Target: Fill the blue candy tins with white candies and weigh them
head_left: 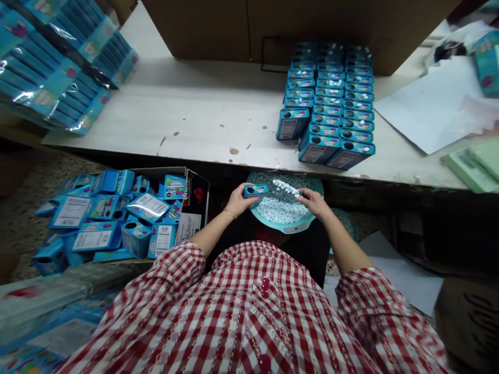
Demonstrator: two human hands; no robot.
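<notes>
My left hand (235,204) is closed around a small blue candy box (255,191), its top with a dark round hole facing up. My right hand (314,204) pinches the end of a narrow scoop (286,188) heaped with white candies; the load covers most of the scoop, so its shape is partly hidden. Scoop and box are apart, the scoop's far end just right of the box. Both hands are over the turquoise basin (295,228) on my lap, which holds many loose white candies (278,211).
On the white table (202,114) stand rows of blue boxes (325,127), with wrapped packs (50,67) at the left. A carton (188,200) full of loose blue boxes (101,234) is at my left. Papers (429,109) lie on the right. A large brown cardboard box (218,31) stands behind.
</notes>
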